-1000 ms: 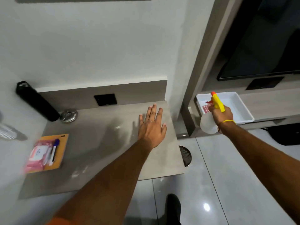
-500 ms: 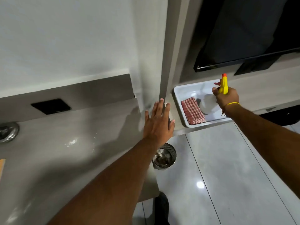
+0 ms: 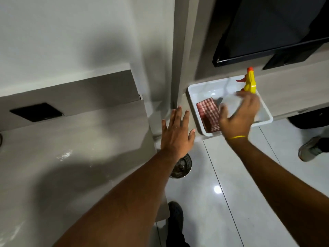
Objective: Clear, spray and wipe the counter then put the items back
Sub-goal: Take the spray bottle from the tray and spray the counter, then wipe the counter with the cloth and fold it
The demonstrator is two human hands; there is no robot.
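Half a second before, your right hand [image 3: 237, 115] was wrapped round the neck of the spray bottle [image 3: 249, 84]; at this moment it had let go and slid left and nearer you, fingers spread and blurred, empty, over the checked cloth [image 3: 208, 113]. Your view had also swung right, so less of the counter [image 3: 80, 139] showed.

There was only the head view. In it the bottle stood upright in the far right part of the white tray [image 3: 194, 93], its yellow head and orange nozzle sharp, its clear body smeared by motion. The cloth lay folded flat in the tray's left half, touching the left wall. Whether your fingertips had reached the cloth I could not tell — the blur hid the contact. Your left hand [image 3: 175, 134] hung open, fingers apart, holding nothing, over the right edge of the counter. Pale wet patches showed on the counter to the left, so by my reading the spraying was done and the wiping was next.

The cloth looked soft, light and limp; it would sag and unfold if you took it by one corner. You would do better to pinch it through the whole fold near the middle, so it came up as one pad. The tray seemed light enough to skid on its shelf — lift straight up and do not drag against the wall.
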